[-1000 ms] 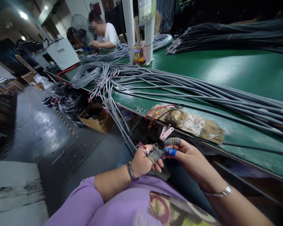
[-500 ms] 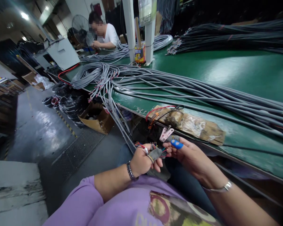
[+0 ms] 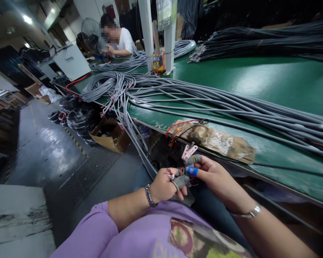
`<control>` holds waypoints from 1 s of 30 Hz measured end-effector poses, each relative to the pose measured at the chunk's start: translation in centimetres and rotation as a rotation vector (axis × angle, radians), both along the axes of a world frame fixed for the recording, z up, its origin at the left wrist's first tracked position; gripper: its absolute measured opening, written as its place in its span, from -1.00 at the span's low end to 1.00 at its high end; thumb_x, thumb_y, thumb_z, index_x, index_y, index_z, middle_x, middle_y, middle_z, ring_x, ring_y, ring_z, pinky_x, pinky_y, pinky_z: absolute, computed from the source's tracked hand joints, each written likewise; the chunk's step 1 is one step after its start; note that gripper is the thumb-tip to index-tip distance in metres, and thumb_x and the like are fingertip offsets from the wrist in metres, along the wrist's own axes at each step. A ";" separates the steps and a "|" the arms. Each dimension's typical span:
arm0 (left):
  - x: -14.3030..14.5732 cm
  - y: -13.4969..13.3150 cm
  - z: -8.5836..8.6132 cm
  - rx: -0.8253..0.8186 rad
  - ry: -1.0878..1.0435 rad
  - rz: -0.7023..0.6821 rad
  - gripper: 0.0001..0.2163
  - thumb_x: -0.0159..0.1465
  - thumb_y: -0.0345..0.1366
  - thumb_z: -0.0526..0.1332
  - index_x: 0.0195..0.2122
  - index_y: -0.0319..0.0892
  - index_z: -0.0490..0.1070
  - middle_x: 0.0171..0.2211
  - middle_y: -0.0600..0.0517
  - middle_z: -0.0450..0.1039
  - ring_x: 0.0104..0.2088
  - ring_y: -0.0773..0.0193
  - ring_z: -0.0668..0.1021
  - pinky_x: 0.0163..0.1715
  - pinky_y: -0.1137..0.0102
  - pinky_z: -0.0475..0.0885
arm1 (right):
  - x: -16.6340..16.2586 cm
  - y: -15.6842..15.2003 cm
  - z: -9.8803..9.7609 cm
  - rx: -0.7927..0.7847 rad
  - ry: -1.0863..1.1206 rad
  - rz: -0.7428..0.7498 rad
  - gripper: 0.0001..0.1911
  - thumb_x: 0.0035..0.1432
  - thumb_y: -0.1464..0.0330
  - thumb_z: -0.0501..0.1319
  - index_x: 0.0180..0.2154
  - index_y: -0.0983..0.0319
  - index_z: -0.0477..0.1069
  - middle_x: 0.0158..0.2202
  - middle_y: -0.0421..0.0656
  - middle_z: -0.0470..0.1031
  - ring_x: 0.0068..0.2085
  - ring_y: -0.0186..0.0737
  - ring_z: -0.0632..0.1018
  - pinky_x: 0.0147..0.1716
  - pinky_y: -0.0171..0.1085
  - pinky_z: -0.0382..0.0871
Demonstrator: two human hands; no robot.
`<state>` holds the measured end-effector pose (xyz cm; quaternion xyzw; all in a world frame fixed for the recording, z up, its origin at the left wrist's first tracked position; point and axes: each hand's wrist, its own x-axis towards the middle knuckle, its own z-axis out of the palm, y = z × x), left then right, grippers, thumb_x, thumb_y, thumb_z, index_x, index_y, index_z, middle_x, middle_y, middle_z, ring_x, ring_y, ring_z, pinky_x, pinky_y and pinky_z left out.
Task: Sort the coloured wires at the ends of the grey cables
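Observation:
My left hand (image 3: 165, 184) is closed around the end of a grey cable, with a fan of thin coloured wires (image 3: 181, 171) sticking out between its fingers. Grey fabric covers sit on its fingertips, and red wires show by its knuckles. My right hand (image 3: 218, 177) comes in from the right, its blue-covered thumb and grey-covered index finger closing at the wire tips; the exact pinch point is partly hidden. Just above that index finger, a pink clothespin (image 3: 189, 152) stands at the bench edge.
Grey cables (image 3: 199, 91) run along the green bench (image 3: 271, 77), some hanging over its edge. A taped cardboard piece (image 3: 228, 145) lies at the front. A cardboard box (image 3: 110, 136) stands on the floor. Across the bench sits a person (image 3: 125, 41), beyond white posts (image 3: 170, 50).
My right hand has moved slightly left, bringing its thumb onto the wires at my left hand. Red wires now stick out to the right below the thumb. My left hand has barely moved.

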<state>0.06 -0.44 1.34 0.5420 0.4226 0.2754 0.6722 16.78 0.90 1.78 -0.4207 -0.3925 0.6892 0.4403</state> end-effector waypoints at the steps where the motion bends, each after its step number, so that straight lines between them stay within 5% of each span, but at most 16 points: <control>1: 0.0 0.0 0.1 0.001 0.001 -0.008 -0.53 0.13 0.14 0.17 -0.51 -0.25 0.31 -0.64 0.05 0.38 -0.71 0.43 0.41 -0.73 0.55 0.19 | -0.1 -0.1 0.0 0.006 -0.006 -0.002 -0.65 -0.22 0.30 0.48 -0.36 0.23 0.43 -0.50 -0.21 0.49 -0.47 -0.28 0.50 -0.48 -0.33 0.39; 13: -0.1 0.0 0.3 0.011 0.003 0.028 -0.52 0.12 0.15 0.18 -0.53 -0.25 0.30 -0.64 0.05 0.38 -0.71 0.44 0.42 -0.74 0.56 0.18 | 0.2 0.1 -0.7 -0.102 0.103 -0.105 -0.71 -0.23 0.27 0.46 -0.46 0.23 0.44 -0.56 -0.25 0.42 -0.54 -0.39 0.38 -0.51 -0.36 0.30; 22: 0.0 0.1 0.3 0.000 0.011 0.032 -0.51 0.09 0.18 0.18 -0.50 -0.25 0.31 -0.64 0.04 0.38 -0.72 0.43 0.41 -0.74 0.56 0.18 | 0.9 0.0 -0.8 -0.084 -0.022 0.070 -0.63 -0.18 0.20 0.45 -0.35 0.24 0.43 -0.46 -0.18 0.50 -0.43 -0.29 0.47 -0.39 -0.28 0.38; 30: -0.1 0.0 0.3 -0.002 0.025 0.019 -0.54 0.09 0.14 0.21 -0.51 -0.24 0.32 -0.62 0.04 0.39 -0.70 0.43 0.41 -0.72 0.56 0.20 | 0.5 0.2 -0.7 -0.025 -0.042 0.031 -0.72 -0.17 0.25 0.42 -0.41 0.23 0.45 -0.51 -0.21 0.48 -0.48 -0.29 0.45 -0.44 -0.29 0.35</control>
